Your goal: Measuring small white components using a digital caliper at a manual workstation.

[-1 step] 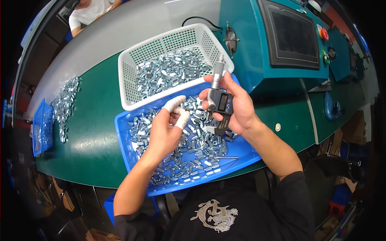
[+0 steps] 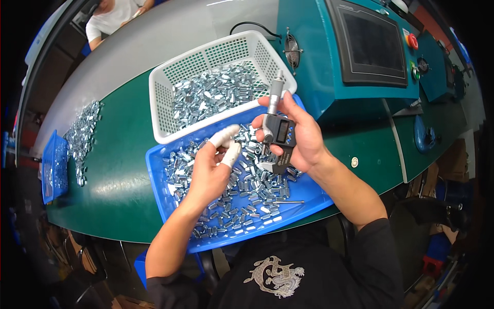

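Blue plastic forms the wide tray (image 2: pixel 312 193) nearest the person, and small shiny metal pieces (image 2: pixel 252 198) lie scattered in it. Over its right part, the right hand (image 2: pixel 307 139) grips a micrometer (image 2: pixel 278 129), its fingers and thumb wrapped around the frame, the small display facing up and the silver handle (image 2: pixel 275 98) pointing away from the person. The left hand (image 2: pixel 212 167) is over the tray's middle, just beside the micrometer, with white covers (image 2: pixel 223 136) on the thumb and a finger. Its fingers curl toward the thumb; whether they pinch a piece, I cannot tell.

A thin metal rod (image 2: pixel 292 202) lies in the tray near its front right. Just behind the tray is a white basket (image 2: pixel 163 103) with more metal pieces inside. Both are on a green desk (image 2: pixel 121 165). At far left, a loose pile (image 2: pixel 82 136) of such pieces lies beside a small blue basket (image 2: pixel 49 165). To the right stands a teal machine (image 2: pixel 318 51) with a dark screen (image 2: pixel 375 46) and a red button (image 2: pixel 412 41).
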Demonstrator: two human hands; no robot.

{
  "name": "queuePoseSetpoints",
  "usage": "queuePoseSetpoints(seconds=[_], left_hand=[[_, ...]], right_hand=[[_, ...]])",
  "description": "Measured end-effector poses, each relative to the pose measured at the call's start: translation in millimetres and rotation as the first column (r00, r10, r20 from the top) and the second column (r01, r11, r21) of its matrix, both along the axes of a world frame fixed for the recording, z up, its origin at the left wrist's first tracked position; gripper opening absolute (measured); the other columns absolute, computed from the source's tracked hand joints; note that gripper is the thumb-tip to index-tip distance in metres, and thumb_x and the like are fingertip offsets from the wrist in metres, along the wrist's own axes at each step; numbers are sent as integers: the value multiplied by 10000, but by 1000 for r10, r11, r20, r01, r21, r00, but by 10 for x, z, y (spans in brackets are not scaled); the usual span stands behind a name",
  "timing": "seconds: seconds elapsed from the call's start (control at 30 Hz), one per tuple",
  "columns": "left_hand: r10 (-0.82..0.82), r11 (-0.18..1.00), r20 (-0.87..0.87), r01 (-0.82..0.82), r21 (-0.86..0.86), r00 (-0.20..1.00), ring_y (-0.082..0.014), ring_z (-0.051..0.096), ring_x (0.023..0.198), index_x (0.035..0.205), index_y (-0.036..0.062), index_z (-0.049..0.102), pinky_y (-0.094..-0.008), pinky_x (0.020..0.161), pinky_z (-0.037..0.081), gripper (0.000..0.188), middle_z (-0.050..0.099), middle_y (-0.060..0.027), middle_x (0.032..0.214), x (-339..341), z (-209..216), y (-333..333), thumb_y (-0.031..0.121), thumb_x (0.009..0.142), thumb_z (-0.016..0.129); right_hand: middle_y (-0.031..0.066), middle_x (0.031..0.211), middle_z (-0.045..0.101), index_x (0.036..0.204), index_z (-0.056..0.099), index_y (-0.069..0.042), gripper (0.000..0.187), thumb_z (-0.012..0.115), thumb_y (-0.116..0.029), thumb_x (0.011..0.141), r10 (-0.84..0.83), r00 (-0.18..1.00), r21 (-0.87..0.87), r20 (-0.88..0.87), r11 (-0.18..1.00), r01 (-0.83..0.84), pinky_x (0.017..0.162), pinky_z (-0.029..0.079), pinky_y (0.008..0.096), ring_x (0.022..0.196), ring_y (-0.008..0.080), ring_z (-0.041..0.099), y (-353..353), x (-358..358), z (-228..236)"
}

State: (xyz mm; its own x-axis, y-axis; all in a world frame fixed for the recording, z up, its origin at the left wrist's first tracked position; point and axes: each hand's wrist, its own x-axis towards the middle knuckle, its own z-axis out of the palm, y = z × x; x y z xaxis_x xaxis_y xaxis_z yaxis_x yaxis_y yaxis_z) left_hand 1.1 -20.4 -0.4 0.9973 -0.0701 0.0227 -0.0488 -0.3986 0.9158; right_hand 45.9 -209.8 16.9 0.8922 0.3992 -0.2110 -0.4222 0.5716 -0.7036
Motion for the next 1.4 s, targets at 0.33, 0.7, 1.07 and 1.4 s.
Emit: queuePoseSetpoints(seconds=[0.33,0.7,1.07,1.4], left_hand=[[-218,809,-303,-1,-587,928,-192,662,809,1068,-24,606,-298,739,555,235,669,-129,954,-73,68,-54,75,857,639],[-228,806,-275,22,-592,934,-196,664,823,1072,-24,601,-314,742,563,229,667,-131,969,-79,60,-68,74,867,628],[-242,782,-295,6,-623,924,-198,665,834,1093,-24,590,-314,751,567,238,660,-134,993,-87,44,-74,64,873,616],[-250,808,-301,27,-589,920,-153,647,816,1079,-10,600,-284,728,542,236,663,-78,929,-49,-4,-21,65,859,642]], right_hand=[[143,906,614,1260,437,-49,525,288,-472,987,1,1000,27,-5,1000,-1,414,446,215,730,164,637,-11,22,-17],[152,920,608,1243,428,-29,487,298,-428,996,24,1000,59,15,998,-25,411,471,218,758,176,634,-1,30,-41],[143,906,612,1066,469,-84,371,361,-430,985,24,999,30,35,999,-25,389,453,206,747,166,640,-2,25,-22],[143,877,622,1071,485,-80,404,373,-456,975,-4,1000,20,-30,1000,5,376,440,207,707,166,641,9,21,6]])
